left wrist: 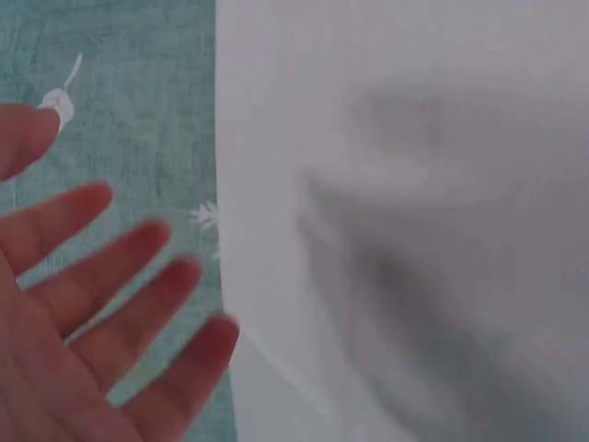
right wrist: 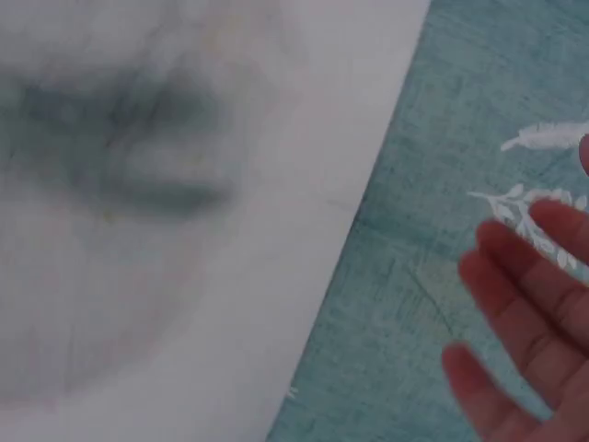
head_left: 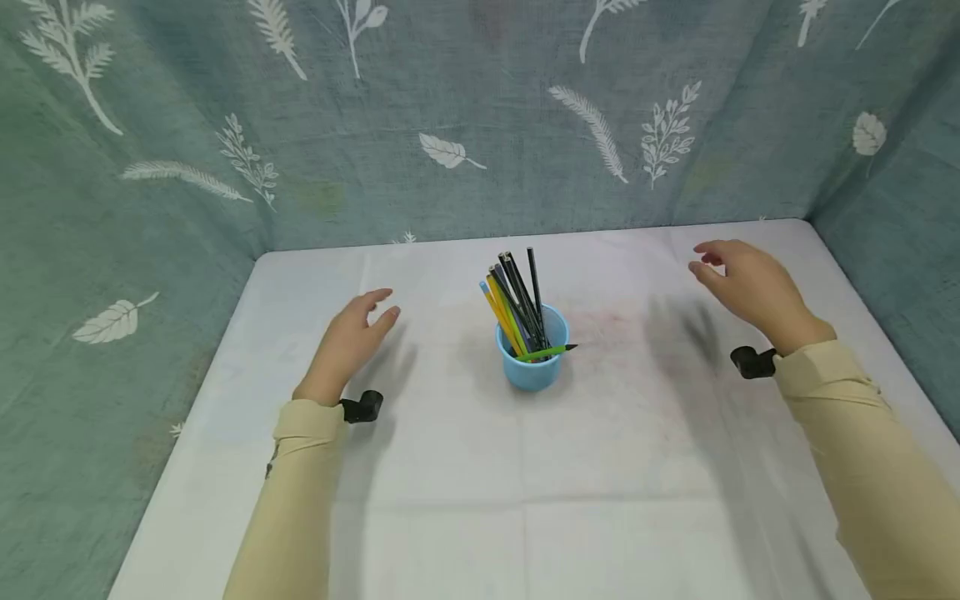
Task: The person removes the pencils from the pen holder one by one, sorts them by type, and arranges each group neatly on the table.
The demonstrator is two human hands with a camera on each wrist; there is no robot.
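Observation:
A light blue cup [head_left: 531, 375] stands on the white table, holding several black pencils [head_left: 522, 292] and yellow pencils [head_left: 504, 312] that lean to the left. Across its rim lies a green pen [head_left: 542, 353] with a dark tip pointing right. My left hand [head_left: 347, 343] hovers left of the cup with nothing in it; its fingers [left wrist: 129, 313] are spread apart in the left wrist view. Farther off to the right, my right hand [head_left: 757, 287] is raised over the table's back right part, also holding nothing, its fingers [right wrist: 525, 304] loosely extended.
The table [head_left: 450, 542] has a white cover with fold lines and faint reddish stains right of the cup. A green curtain [head_left: 480, 108] with white leaf prints hangs behind the back edge and along both sides. Black wrist bands [head_left: 363, 407] sit at both cuffs.

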